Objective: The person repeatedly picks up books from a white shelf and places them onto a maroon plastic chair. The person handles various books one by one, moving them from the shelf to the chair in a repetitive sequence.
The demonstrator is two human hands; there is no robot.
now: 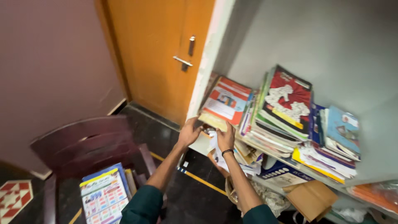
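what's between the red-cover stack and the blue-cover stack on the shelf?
Head view: between the red-cover stack and blue-cover stack sits a taller pile topped by a dark red and white magazine.

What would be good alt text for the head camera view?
Two hands, left and right, reach into stacked books on a shelf, touching white papers. A dark wooden chair holds more books beside an orange door.

white papers (216, 145) held upright at the shelf edge, below the red-covered stack (226, 103).

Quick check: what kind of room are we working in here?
Likely a room in a home, at a storage alcove: built-in shelf piled with magazines, an orange wooden door, and a dark wooden chair holding books.
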